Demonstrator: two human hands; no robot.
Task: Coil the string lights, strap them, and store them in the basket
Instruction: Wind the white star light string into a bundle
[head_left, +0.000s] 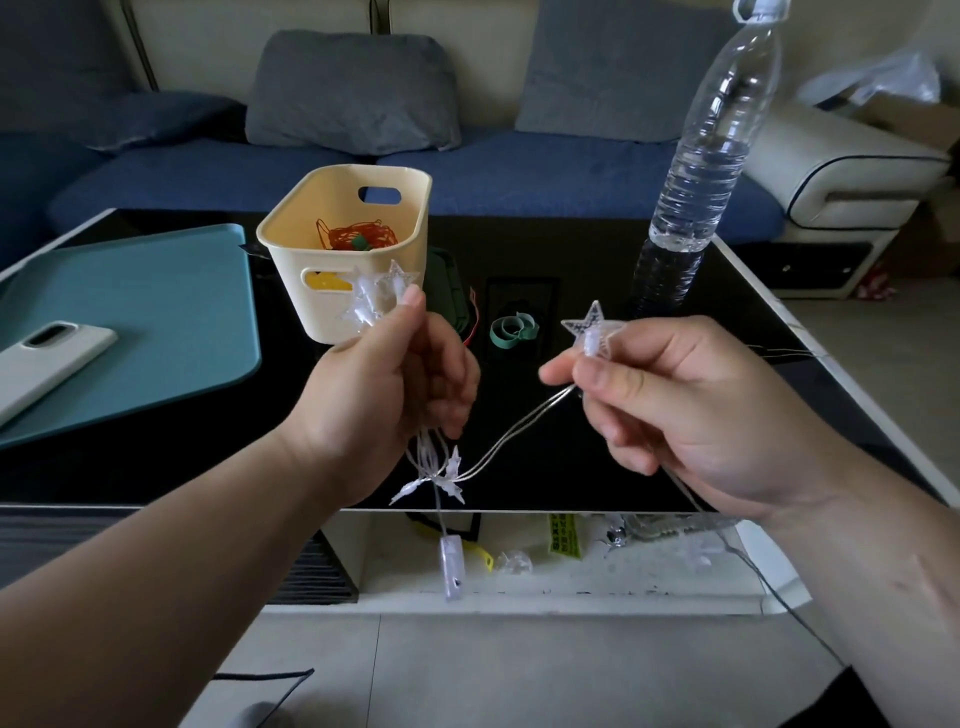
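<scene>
My left hand (400, 395) grips a bundle of clear star string lights (376, 293); several stars stick out above my fingers and more hang below with a small battery box (451, 567). My right hand (675, 410) pinches one star light (589, 327) at its base, and the thin wire runs from it down to the left hand's bundle. A cream basket (343, 306) stands on the black table (156, 467) just behind my left hand, with a coiled orange wire (358, 235) inside. A green strap (511, 330) lies curled on the table between my hands.
A teal mat (156, 312) with a white phone (47, 358) covers the table's left side. A tall clear water bottle (701, 166) stands at the right rear. Behind the table is a blue sofa (519, 171). A green box (447, 291) lies behind the basket.
</scene>
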